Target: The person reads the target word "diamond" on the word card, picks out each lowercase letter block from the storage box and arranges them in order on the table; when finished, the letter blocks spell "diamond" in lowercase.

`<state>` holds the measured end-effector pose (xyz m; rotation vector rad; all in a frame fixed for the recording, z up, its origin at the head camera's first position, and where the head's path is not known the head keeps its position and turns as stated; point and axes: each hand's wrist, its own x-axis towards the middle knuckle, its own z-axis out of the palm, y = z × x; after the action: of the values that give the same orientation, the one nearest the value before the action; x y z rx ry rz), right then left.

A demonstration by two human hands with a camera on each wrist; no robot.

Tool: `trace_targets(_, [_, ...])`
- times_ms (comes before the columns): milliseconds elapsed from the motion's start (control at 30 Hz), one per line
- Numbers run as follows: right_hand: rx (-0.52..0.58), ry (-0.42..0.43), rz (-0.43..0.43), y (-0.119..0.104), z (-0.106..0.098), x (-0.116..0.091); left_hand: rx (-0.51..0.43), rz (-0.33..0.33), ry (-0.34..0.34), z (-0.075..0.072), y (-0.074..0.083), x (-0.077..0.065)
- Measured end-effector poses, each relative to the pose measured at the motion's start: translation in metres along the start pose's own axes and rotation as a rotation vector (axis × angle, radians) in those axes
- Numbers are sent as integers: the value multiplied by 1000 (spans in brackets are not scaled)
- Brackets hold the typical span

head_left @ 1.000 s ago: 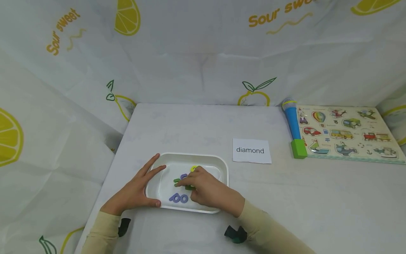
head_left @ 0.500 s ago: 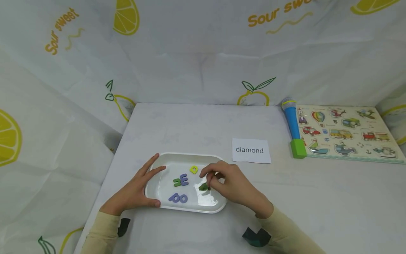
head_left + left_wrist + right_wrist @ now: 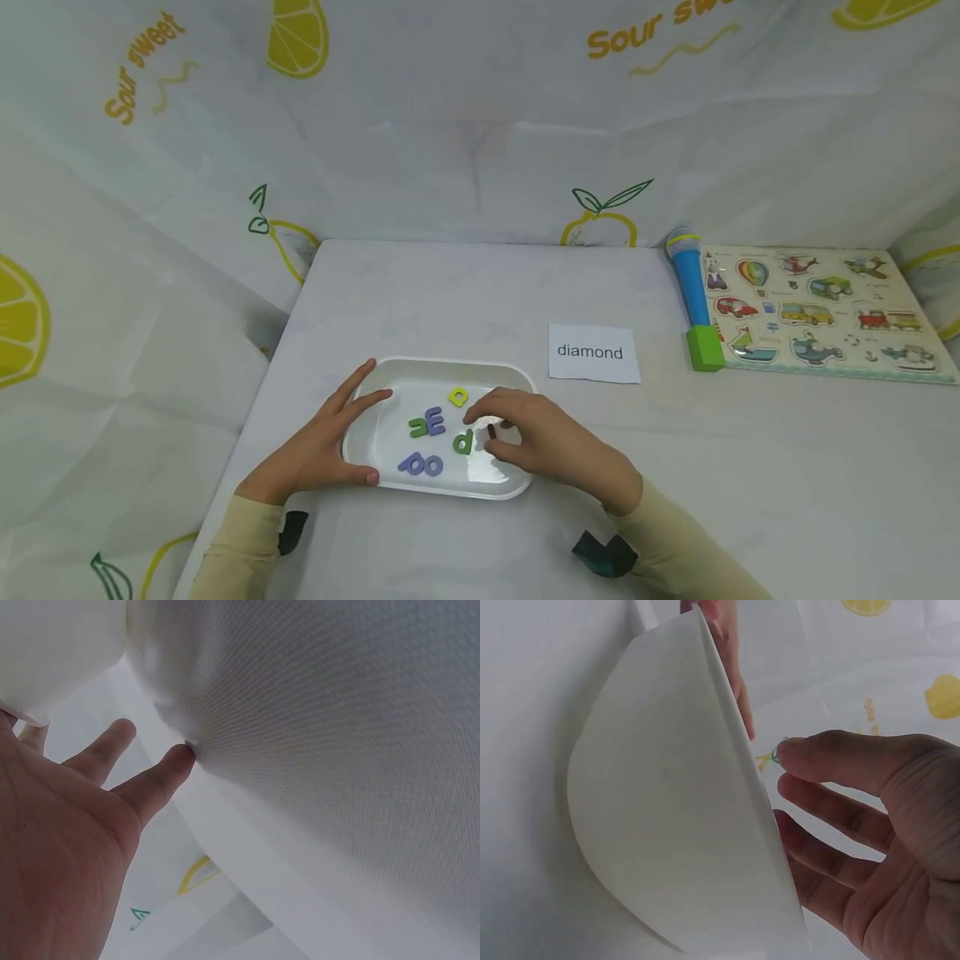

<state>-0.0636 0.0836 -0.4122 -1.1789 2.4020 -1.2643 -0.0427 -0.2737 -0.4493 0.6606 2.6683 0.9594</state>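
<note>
A white tray (image 3: pixel 442 492) holds several small letters. My right hand (image 3: pixel 558 442) is over its right end, thumb and fingers apart with nothing between them. Just left of its fingertips lies a green letter d (image 3: pixel 462 442). Farther left are a purple m (image 3: pixel 434 421) and a green n (image 3: pixel 417 428), side by side. A yellow letter (image 3: pixel 458 397) lies toward the back, and a purple o (image 3: pixel 433 465) beside another purple letter (image 3: pixel 412 463) toward the front. My left hand (image 3: pixel 315 454), fingers spread, rests at the tray's left end, thumb at the front rim.
A white card (image 3: pixel 592 353) printed "diamond" lies on the table right of the tray. A blue toy microphone (image 3: pixel 692 292) with a green base stands beside a picture puzzle board (image 3: pixel 825 317) at the back right. A lemon-printed white cloth (image 3: pixel 450 125) hangs behind.
My right hand moved right from the middle of the tray with the green d, then let it go in the tray; its thumb and fingers have parted. The left hand stays put.
</note>
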Motion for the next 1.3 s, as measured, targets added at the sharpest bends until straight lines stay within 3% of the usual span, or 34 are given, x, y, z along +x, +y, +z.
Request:
trace_targets(200, [-143, -104, 75, -3, 21, 18, -3, 5, -5, 1, 0, 1])
trace_targets(467, [-258, -136, 156, 0, 47, 32, 2, 22, -9, 1, -1, 2])
trace_targets(867, [-385, -170, 137, 3, 54, 38, 0, 18, -5, 0, -1, 2])
trace_targets(1000, [-335, -193, 138, 1, 53, 39, -10, 11, -2, 0, -1, 0])
trace_targets(1100, [-236, -179, 106, -3, 48, 36, -22, -3, -3, 1, 0, 0])
trace_targets(1300, [-21, -39, -36, -7, 24, 18, -8, -17, -1, 2, -2, -1])
